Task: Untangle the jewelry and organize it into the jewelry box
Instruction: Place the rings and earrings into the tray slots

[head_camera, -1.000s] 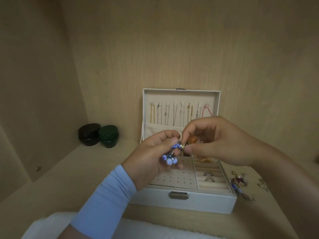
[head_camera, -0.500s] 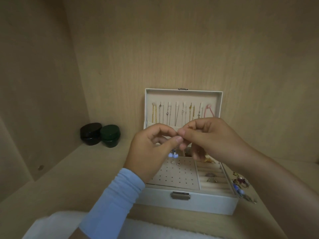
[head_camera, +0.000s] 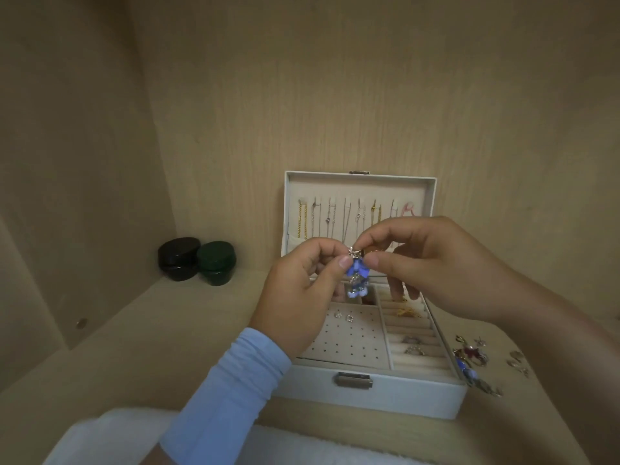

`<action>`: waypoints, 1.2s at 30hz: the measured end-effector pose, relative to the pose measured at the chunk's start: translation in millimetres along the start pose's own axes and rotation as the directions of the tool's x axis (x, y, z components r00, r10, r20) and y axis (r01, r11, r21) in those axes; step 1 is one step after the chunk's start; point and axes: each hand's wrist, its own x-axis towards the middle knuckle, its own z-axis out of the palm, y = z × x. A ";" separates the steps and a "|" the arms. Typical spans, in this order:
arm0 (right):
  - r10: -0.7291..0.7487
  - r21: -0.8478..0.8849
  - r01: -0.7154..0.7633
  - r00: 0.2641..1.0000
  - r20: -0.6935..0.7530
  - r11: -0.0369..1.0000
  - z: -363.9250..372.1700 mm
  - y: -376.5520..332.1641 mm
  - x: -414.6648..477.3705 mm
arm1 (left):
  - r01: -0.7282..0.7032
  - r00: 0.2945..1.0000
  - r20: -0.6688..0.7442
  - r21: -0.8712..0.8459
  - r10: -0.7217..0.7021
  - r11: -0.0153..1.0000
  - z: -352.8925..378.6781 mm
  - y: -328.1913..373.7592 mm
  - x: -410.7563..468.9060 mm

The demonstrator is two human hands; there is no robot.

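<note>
Far left, at the back of the wooden shelf (head_camera: 141, 330), two jars stand touching: a black one (head_camera: 179, 258) and a green one (head_camera: 216, 262). A white cloth (head_camera: 110, 437) lies along the near edge.

The left hand (head_camera: 298, 297), in a pale blue sleeve (head_camera: 228, 391), is raised over the box (head_camera: 369, 394). Its thumb and forefinger are curled and pinch the left side of a blue bead cluster (head_camera: 358, 273). The cluster hangs in the air between the two hands, above the back of the box tray, with a small silver star (head_camera: 354, 252) at its top.

The box sits open on the shelf, its lid (head_camera: 359, 186) upright. Chains (head_camera: 345, 219) hang in a row inside the lid. In the tray, the left panel (head_camera: 349, 344) is dotted with holes and carries two small studs (head_camera: 344, 316). The slots on the right hold rings (head_camera: 412, 344) and, further back, something gold (head_camera: 407, 312).

The right hand (head_camera: 436, 266) meets the left from the other side. Its thumb and forefinger pinch the cluster at the star, and the other fingers are curled behind.

Just right of the box, loose jewelry (head_camera: 473, 360) lies on the shelf in a tangle of red, blue and silver pieces.
</note>
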 end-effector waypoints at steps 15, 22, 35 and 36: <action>-0.037 0.169 0.052 0.995 -0.095 0.984 -0.1 -0.2 2.6 | 0.204 0.957 0.238 -0.153 -0.165 0.967 -4.6 9.6 -0.1; -0.026 0.229 0.054 0.992 -0.124 0.972 -4.6 2.1 3.2 | 0.128 0.956 0.264 0.026 -0.131 0.991 -13.4 7.8 0.9; 0.138 0.026 -0.137 0.990 -0.009 0.990 -7.4 5.7 0.7 | 0.386 0.917 0.203 -0.235 -0.343 0.892 -15.8 3.3 4.2; 0.149 -0.012 -0.148 0.989 0.012 0.989 -6.1 6.5 1.3 | 0.383 0.917 0.207 -0.224 -0.340 0.896 -15.4 2.3 4.0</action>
